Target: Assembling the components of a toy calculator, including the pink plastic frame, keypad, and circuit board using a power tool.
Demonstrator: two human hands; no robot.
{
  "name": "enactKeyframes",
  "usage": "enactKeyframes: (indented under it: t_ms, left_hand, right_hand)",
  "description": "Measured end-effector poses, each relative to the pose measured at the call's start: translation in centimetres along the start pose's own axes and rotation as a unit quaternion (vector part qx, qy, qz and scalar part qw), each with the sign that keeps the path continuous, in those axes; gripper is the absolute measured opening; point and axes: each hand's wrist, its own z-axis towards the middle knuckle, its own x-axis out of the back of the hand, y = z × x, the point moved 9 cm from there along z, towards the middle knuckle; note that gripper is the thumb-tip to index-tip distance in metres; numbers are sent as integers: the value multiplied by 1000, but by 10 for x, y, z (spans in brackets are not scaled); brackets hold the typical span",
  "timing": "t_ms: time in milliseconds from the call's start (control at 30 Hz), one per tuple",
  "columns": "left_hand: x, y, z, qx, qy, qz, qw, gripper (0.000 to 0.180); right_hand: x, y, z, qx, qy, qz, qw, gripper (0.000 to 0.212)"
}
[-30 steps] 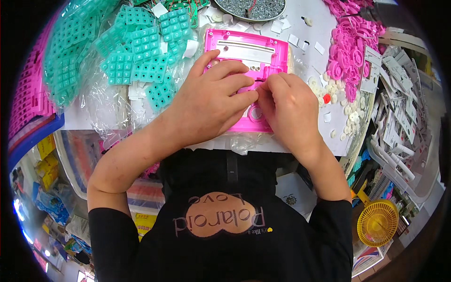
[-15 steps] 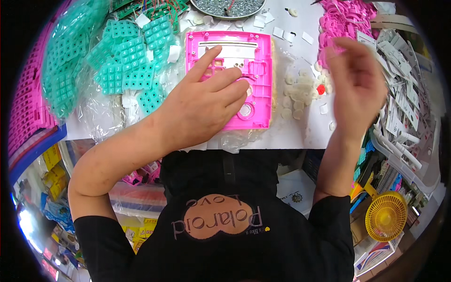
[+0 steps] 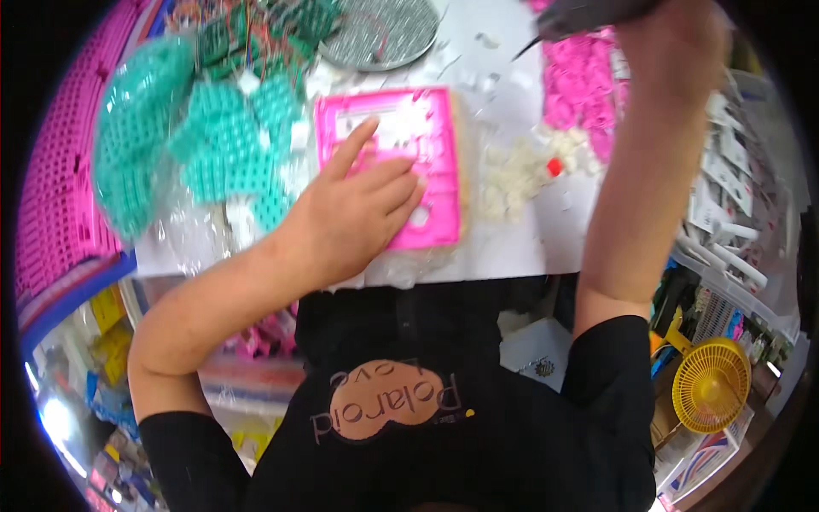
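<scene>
My left hand point(image 3: 350, 209) lies over the lower left of a pink plastic housing point(image 3: 442, 183), its index finger stretched out and the others slightly bent. The housing's ribbed inside faces up, with small parts in it partly covered by my fingers. At the far right, my right hand point(image 3: 674, 34) is around a dark tool with a thin pointed tip point(image 3: 589, 15). The tip points left, above the table. The picture's upper edge cuts off part of this hand and tool, and both are blurred.
Teal rubber keypads point(image 3: 217, 141) and a bagged stack point(image 3: 141, 136) lie left. Wired circuit boards point(image 3: 247, 34) and a round tray of screws point(image 3: 384, 34) are at the back. White buttons point(image 3: 512, 179) and pink parts point(image 3: 580, 85) lie right; a yellow fan point(image 3: 712, 384) stands lower right.
My right hand has moved up and away to the far right and now has the dark tool. My left hand stays on the housing. The whole view has shifted slightly.
</scene>
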Motion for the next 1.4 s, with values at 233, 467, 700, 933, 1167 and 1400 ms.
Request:
enactKeyframes:
  t_ms: [233, 467, 700, 933, 1167, 1400]
  left_hand:
    - [2, -2, 1, -1, 14, -2, 1000, 38]
    - [3, -6, 1, 9, 21, -29, 999, 39]
    - [-3, -20, -3, 17, 19, -98, 995, 40]
    - [-2, -25, -6, 5, 0, -151, 988, 42]
    - [-5, -27, -9, 21, -4, -151, 988, 46]
    - [-5, -28, -9, 24, 3, -161, 987, 43]
  right_hand:
    - [5, 22, 0, -13, -104, 132, 986, 66]
    - [9, 12, -1, -21, -94, 131, 987, 77]
    - [11, 47, 2, -105, -78, 227, 965, 62]
    - [-22, -3, -44, -13, -112, 246, 963, 62]
    - [-55, 8, -90, -52, -247, 170, 952, 46]
    - [-54, 30, -126, -44, -225, 251, 940, 34]
